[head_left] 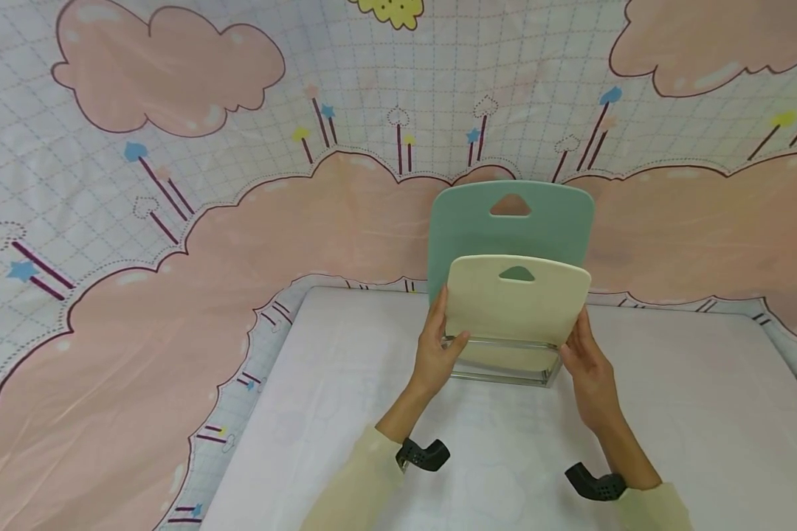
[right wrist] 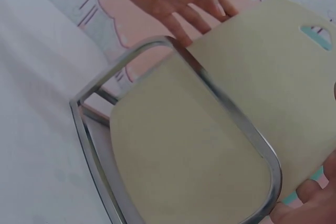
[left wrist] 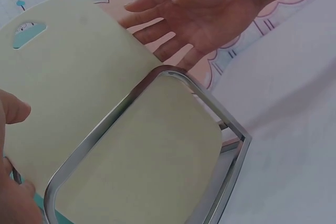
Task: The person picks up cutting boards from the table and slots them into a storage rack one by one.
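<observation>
A cream cutting board [head_left: 514, 299] with a handle slot stands leaning back in a silver metal rack [head_left: 501, 380]. Behind it rises a larger green cutting board [head_left: 465, 221]. At the cream board's left side is my left hand [head_left: 438, 350], its thumb in front near the rack's upper bar. The right wrist view shows that hand's fingers [right wrist: 191, 22] straight at the board's edge. My right hand [head_left: 591, 372] is at the opposite side, and its straight, spread fingers [left wrist: 155, 32] appear in the left wrist view. The green board's lower part is mostly hidden.
The rack stands on a white tabletop [head_left: 345, 413]. Behind the table hangs a patterned cloth [head_left: 345, 228] with pink clouds. Black wrist cameras are strapped to both wrists, the left one [head_left: 425, 455] and the right one [head_left: 594, 483].
</observation>
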A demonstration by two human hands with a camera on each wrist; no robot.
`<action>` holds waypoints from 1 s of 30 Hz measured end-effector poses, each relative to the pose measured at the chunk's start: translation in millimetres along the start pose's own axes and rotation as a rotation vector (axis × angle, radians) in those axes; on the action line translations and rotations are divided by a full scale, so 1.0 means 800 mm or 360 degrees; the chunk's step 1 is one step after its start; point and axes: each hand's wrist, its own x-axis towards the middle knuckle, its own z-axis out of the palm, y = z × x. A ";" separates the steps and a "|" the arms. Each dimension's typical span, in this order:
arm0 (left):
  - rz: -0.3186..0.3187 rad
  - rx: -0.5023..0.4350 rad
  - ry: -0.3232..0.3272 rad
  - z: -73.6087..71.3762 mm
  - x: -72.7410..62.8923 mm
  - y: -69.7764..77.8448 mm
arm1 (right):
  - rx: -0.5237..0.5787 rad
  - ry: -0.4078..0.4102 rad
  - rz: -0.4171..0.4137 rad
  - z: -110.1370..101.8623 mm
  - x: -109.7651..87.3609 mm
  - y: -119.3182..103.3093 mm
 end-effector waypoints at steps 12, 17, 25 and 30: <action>-0.0004 -0.0006 0.0025 0.003 -0.006 -0.005 | -0.0049 0.0002 0.0081 0.000 -0.002 0.003; -0.0016 0.0037 0.0045 0.005 -0.009 -0.003 | -0.0040 -0.0017 0.0083 0.000 -0.004 0.002; -0.0046 0.0062 0.0047 0.005 -0.009 -0.002 | -0.0003 -0.0011 0.0097 -0.002 -0.004 0.001; -0.0071 0.0075 0.0056 0.005 -0.009 -0.002 | -0.0019 -0.0010 0.0116 -0.003 -0.004 -0.001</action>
